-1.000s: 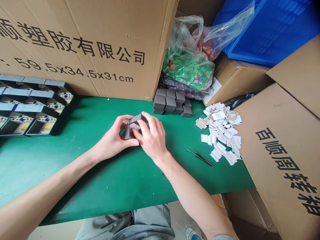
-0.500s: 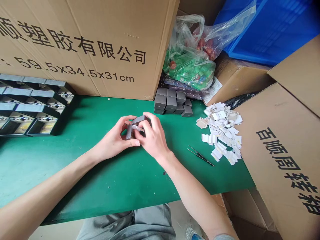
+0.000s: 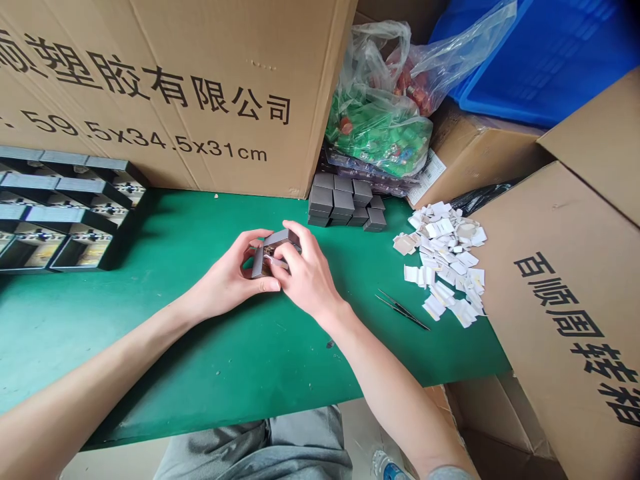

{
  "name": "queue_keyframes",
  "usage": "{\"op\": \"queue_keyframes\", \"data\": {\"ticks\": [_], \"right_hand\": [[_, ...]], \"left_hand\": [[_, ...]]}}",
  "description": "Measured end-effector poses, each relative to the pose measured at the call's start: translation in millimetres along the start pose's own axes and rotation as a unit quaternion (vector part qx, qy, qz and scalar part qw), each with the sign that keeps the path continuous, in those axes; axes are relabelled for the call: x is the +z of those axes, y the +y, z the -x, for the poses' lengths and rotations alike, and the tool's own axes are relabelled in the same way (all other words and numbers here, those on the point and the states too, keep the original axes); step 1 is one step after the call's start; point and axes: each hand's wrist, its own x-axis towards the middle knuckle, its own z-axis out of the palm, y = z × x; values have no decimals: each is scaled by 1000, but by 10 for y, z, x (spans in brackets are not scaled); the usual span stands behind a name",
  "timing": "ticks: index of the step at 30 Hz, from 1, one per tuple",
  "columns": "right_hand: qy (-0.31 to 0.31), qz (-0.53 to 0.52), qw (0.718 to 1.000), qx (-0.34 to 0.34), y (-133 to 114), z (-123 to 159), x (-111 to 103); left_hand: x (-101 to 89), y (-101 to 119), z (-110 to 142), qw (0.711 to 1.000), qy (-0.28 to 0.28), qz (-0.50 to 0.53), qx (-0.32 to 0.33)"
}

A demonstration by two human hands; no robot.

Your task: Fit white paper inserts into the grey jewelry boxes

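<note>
A small dark grey open box (image 3: 283,237) is held over the green table between both hands, its opening facing up toward me. My left hand (image 3: 231,272) is closed round the left side, with the thumb at the near edge and the fingers at the far left. My right hand (image 3: 309,272) reaches into the box from the right. One finger lies along the far right rim, while the others pinch a small pale piece (image 3: 278,263) inside. Some gold-coloured detail shows in the box; the fingers hide much of the interior.
Grey closed boxes (image 3: 341,200) are stacked behind my right hand. Black tweezers (image 3: 403,311) lie on the green table (image 3: 240,373), near a pile of white pieces (image 3: 447,257). Open dark boxes (image 3: 65,213) stand at left. A large carton (image 3: 200,40) walls the back.
The pale piece has shifted slightly nearer to me with my right fingers, and more of the gold-coloured interior shows. My left hand keeps its hold on the box.
</note>
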Motion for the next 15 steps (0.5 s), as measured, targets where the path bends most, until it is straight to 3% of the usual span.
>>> {"op": "queue_keyframes", "data": {"ticks": [15], "right_hand": [[22, -20, 1000, -2, 33, 14, 61]], "left_hand": [[-19, -51, -2, 1000, -4, -15, 23]]}}
